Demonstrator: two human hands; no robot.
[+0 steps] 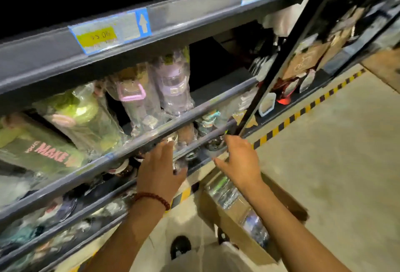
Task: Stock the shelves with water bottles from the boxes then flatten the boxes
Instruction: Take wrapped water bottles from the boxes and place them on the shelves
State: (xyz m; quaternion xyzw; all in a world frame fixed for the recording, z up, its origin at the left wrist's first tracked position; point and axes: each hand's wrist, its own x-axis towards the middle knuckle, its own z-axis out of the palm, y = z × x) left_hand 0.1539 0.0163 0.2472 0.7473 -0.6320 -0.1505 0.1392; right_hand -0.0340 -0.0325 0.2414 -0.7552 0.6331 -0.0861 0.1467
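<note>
The person stood close against the shelves [151, 124], both arms reaching to a low tier at about knee height. The left hand [161, 170] had its fingers [166, 148] wrapped round a clear, plastic-wrapped bottle [178, 159], pushing it in under the shelf rail among others already standing there. The right hand [240, 161] hovered just beside it with fingers spread and relaxed, holding nothing, near the dark upright post [270, 81]. More wrapped bottles, green, pink and purple, stood on the tier above [138, 100]. Below the right forearm an open cardboard box [242, 235] sat on the floor [324, 141], with several wrapped bottles lying inside, so I judged the stocking was far from finished and flattening was a long way off. To seat this bottle well, it seemed wise to keep it upright, slide its base flat onto the shelf behind the rail, and use the free hand to steady the neighbours, since the slick wrapping looked likely to slip or topple them. The picture was blurred, so how firmly the bottle sat I could not tell
</note>
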